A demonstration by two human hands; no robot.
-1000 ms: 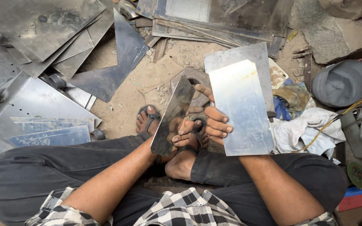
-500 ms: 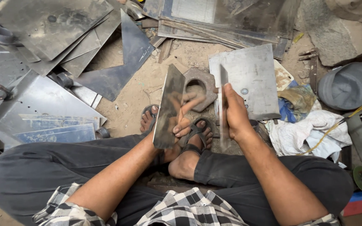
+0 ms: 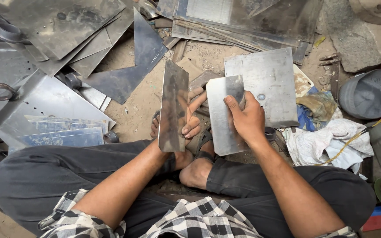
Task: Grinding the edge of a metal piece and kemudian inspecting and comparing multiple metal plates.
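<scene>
Scrap sheets litter dirt floor (image 3: 137,101) where left hand (image 3: 190,119) grips a dull, tilted plate (image 3: 173,105) and right hand (image 3: 245,119) clasps a brighter sheet (image 3: 221,119).

left sheet (image 3: 173,110): dull grey steel, brown smudges
right sheet (image 3: 223,117): pale silver-grey, brushed
flat sheet (image 3: 270,83) beyond the right sheet: light grey, one small blue-grey dot
trousers (image 3: 45,176): charcoal black
shirt (image 3: 190,220): black-and-white check
cap (image 3: 369,92) right of the flat sheet: grey, mesh pattern
rags (image 3: 327,136) below the cap: white, blue, mustard
ground (image 3: 144,103): sandy tan
</scene>
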